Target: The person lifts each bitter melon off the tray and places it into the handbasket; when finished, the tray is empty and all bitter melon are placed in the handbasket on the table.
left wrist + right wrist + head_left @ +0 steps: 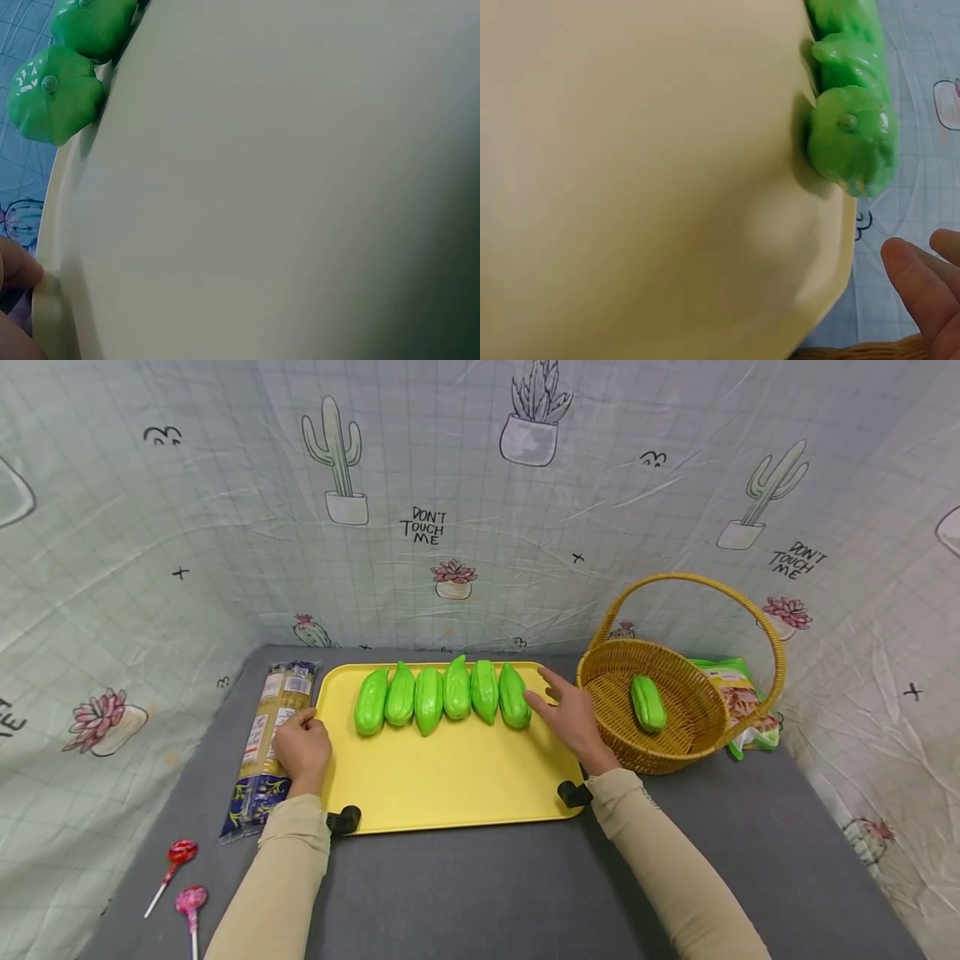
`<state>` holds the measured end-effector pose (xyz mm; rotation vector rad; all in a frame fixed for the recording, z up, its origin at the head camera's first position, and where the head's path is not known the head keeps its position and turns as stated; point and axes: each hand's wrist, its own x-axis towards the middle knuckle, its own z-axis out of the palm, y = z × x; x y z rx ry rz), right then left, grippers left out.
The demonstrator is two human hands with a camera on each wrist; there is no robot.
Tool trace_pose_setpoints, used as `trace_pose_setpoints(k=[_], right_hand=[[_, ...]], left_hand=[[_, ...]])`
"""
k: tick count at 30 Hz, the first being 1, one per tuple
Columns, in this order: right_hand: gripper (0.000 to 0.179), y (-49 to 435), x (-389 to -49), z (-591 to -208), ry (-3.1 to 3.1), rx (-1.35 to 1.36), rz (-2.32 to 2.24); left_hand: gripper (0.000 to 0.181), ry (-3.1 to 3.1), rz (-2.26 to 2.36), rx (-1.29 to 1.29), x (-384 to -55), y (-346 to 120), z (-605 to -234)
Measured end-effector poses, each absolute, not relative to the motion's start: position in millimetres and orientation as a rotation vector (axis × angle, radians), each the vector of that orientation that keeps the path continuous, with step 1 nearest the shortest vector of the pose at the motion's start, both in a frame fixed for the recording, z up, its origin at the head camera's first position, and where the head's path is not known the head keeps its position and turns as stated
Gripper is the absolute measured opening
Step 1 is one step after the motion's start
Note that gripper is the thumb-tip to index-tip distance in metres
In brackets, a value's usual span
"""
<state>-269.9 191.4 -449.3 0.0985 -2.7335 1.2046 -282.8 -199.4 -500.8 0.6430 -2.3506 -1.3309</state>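
Note:
A row of glossy green ribbed fruits [428, 700], shaped like star fruits, lies along the back of a yellow tray [450, 785]. My right hand [568, 714] hovers over the tray's right edge, close to the rightmost green fruit [514, 695]. Its fingers are spread and hold nothing; the right wrist view shows the fingertips [900, 259] apart from the fruit. Beside the tray's left rim is my left hand [302, 747], its fingers loosely curled. One fingertip [34, 274] appears at the rim in the left wrist view, with nothing visible in the hand.
A wicker basket [592, 681] with a tall handle stands right of the tray, one green fruit [648, 703] inside. Behind it lies a green food packet [738, 693]. Left of the tray are a noodle packet [262, 727], a red lollipop [182, 851] and a pink lollipop [191, 898].

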Motion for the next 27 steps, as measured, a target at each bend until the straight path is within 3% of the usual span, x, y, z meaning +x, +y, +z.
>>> trace_pose_setpoints(k=[27], right_hand=[[0.075, 171, -283, -472, -2.87, 0.057, 1.143]], left_hand=[[0.037, -2.336, -1.318, 0.653, -285, -199, -503]])
